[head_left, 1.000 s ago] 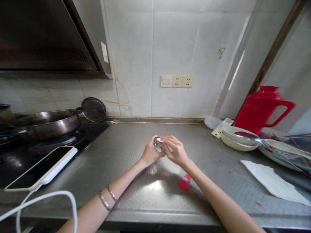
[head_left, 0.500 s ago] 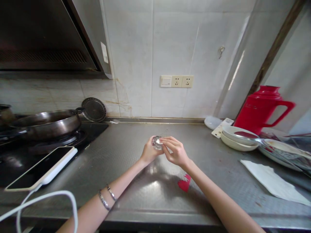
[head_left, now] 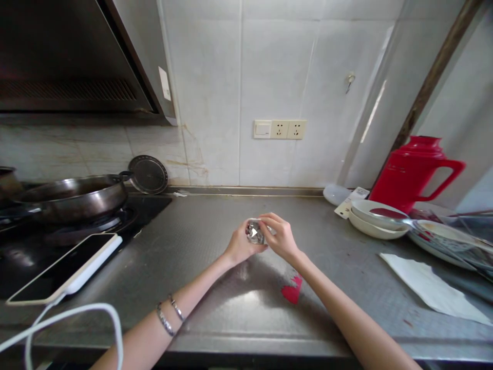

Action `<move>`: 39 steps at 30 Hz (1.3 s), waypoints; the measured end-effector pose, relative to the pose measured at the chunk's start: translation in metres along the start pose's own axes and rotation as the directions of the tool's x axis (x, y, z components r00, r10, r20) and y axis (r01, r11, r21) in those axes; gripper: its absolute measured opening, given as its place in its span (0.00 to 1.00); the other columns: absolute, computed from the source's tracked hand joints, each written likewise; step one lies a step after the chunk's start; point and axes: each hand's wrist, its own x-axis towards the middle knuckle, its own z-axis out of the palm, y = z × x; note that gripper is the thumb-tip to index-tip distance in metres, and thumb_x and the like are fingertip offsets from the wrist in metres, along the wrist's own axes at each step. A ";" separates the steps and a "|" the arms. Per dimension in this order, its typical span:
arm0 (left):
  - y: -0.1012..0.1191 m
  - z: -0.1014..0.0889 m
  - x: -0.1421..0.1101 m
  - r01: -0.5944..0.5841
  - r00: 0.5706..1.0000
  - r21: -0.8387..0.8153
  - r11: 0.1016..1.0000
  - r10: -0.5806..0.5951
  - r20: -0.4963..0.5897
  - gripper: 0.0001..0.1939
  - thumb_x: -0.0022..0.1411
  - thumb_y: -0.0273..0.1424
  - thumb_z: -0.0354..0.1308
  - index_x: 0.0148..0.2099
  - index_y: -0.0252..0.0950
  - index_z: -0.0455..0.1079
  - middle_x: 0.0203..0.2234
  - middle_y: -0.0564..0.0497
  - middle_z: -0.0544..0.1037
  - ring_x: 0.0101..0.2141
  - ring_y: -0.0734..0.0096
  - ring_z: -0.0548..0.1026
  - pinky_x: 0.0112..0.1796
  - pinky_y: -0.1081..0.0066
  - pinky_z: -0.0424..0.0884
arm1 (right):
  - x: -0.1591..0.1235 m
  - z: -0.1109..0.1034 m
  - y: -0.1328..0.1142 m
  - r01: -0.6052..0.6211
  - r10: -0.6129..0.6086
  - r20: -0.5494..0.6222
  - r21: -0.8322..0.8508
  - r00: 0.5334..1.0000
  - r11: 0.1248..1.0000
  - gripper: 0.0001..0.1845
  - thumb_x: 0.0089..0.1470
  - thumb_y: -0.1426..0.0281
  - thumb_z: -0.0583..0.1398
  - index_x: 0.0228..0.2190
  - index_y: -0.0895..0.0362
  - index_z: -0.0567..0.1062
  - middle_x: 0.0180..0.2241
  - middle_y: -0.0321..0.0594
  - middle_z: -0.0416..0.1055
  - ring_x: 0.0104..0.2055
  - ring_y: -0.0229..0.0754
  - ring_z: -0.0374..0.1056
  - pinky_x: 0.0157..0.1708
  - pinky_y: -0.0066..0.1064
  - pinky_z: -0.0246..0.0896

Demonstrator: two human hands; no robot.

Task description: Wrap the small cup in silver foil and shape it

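Over the middle of the steel counter (head_left: 215, 303), my left hand (head_left: 239, 245) and my right hand (head_left: 280, 237) meet around a small shiny silver foil-like object (head_left: 254, 232). Both hands have their fingers curled onto it, the left from below and the side, the right from above. What the object is exactly I cannot make out. A small red scrap (head_left: 292, 290) lies on the counter just under my right forearm.
A wok (head_left: 73, 195) sits on the hob at left, with a phone on a white power bank (head_left: 65, 267) and its cable in front. At right stand a red thermos jug (head_left: 414, 169), stacked bowls (head_left: 375, 218), plates and a white paper sheet (head_left: 431, 288).
Both hands have shifted slightly right and turned the silver object; my right fingers now arch higher over its top.
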 end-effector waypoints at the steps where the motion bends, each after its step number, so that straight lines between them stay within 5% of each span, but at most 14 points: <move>1: 0.000 0.000 0.000 0.005 1.000 0.012 1.000 -0.005 -0.005 0.33 0.40 0.31 0.71 0.50 0.34 0.66 0.38 0.47 0.77 0.37 0.65 0.75 0.38 0.69 0.71 | -0.001 0.001 -0.001 0.003 -0.004 0.014 0.013 1.000 1.000 0.11 0.60 0.69 0.54 0.33 0.56 0.77 0.34 0.45 0.75 0.36 0.42 0.72 0.36 0.33 0.70; 18: -0.006 -0.006 0.007 0.035 0.996 -0.002 0.999 -0.035 -0.082 0.29 0.41 0.35 0.69 0.45 0.34 0.65 0.36 0.49 0.77 0.35 0.68 0.74 0.37 0.70 0.70 | -0.001 -0.003 -0.021 0.223 -0.231 0.097 0.087 0.968 0.971 0.11 0.56 0.75 0.54 0.35 0.54 0.75 0.35 0.43 0.75 0.37 0.43 0.71 0.38 0.37 0.70; 26: -0.001 -0.001 0.003 -0.051 0.997 0.032 0.998 0.053 -0.054 0.33 0.40 0.32 0.71 0.49 0.35 0.66 0.40 0.47 0.76 0.39 0.65 0.75 0.41 0.68 0.70 | 0.001 -0.003 -0.010 -0.012 0.014 -0.112 0.024 0.994 1.000 0.10 0.59 0.72 0.55 0.33 0.55 0.76 0.35 0.45 0.74 0.38 0.43 0.71 0.38 0.35 0.69; 33: 0.005 0.001 -0.002 -0.050 0.999 0.070 0.996 0.051 -0.008 0.32 0.39 0.27 0.69 0.50 0.35 0.66 0.42 0.47 0.77 0.40 0.63 0.75 0.40 0.68 0.71 | -0.003 0.002 -0.006 -0.001 -0.004 0.059 0.073 0.998 0.997 0.10 0.59 0.72 0.55 0.34 0.55 0.77 0.36 0.44 0.75 0.38 0.42 0.72 0.39 0.34 0.69; 39: 0.008 -0.002 0.000 -0.093 0.996 0.070 0.993 0.093 0.001 0.26 0.43 0.31 0.68 0.46 0.35 0.66 0.39 0.48 0.77 0.38 0.65 0.75 0.40 0.69 0.70 | -0.004 0.000 -0.014 0.184 -0.186 0.086 0.022 0.979 0.983 0.12 0.58 0.75 0.54 0.39 0.54 0.76 0.39 0.45 0.74 0.42 0.44 0.70 0.41 0.38 0.70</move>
